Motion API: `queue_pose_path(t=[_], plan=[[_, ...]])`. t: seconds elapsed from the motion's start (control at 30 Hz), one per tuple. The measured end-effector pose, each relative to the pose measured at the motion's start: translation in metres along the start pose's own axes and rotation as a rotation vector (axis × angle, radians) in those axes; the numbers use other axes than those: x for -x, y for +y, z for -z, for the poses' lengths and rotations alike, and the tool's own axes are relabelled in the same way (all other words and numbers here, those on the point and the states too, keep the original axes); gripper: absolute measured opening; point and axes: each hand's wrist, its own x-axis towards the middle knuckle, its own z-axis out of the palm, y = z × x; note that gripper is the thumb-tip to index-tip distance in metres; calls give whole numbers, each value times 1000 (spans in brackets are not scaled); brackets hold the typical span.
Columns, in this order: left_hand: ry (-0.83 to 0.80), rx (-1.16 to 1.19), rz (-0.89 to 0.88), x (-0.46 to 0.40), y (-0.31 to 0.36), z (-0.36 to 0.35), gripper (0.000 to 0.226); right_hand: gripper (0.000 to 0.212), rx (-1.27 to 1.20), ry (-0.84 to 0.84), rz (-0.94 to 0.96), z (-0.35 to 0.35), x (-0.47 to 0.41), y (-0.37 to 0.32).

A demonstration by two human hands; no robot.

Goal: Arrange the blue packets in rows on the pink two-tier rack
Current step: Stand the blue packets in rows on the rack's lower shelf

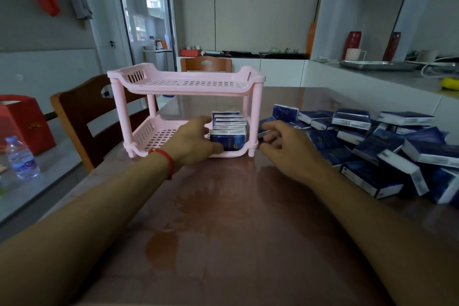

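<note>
A glossy brown table [223, 206] carries the pink two-tier rack [185, 82] at its middle and a heap of blue packets [387, 146] at the right.

You're working in soft, fairly dim indoor light; the brightest source is the glass door [146, 15] at upper left. The glossy table [223, 218] throws pale glare at upper right. Your wide lens bends the frame edges, and the whole picture looks slightly soft.
</note>
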Motion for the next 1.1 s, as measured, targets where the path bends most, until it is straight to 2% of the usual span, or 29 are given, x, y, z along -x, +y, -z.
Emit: queue_pose_path(t=[0.1, 0.17, 0.33, 0.4, 0.47, 0.53, 0.63, 0.8, 1.03, 1.1], plan=[[-25, 87, -7, 7, 3, 5, 89, 49, -34, -57, 31, -4, 1, -4], [-25, 197, 20, 11, 8, 10, 81, 50, -83, -79, 39, -8, 0, -5], [71, 273, 59, -12, 15, 12, 24, 57, -170, -127, 14, -20, -9, -1], [76, 453, 119, -23, 25, 7, 14, 56, -164, -161, 7, -24, -13, 2], [28, 700, 241, -35, 30, 0, 30, 55, -158, -191, -6, -28, -16, 6], [-107, 894, 348, -44, 32, -7, 54, 56, -171, -197, -24, -31, -17, 9], [-174, 966, 360, -58, 24, -18, 76, 52, -213, -193, -45, -33, -19, 11], [-137, 1039, 336, -60, 18, -21, 74, 49, -293, -150, -91, -38, -22, 7], [-167, 1026, 335, -58, 15, -20, 78, 43, -370, -117, -86, -36, -22, 2], [-170, 1013, 327, -59, 17, -21, 80, 48, -365, -128, -107, -33, -26, 1]])
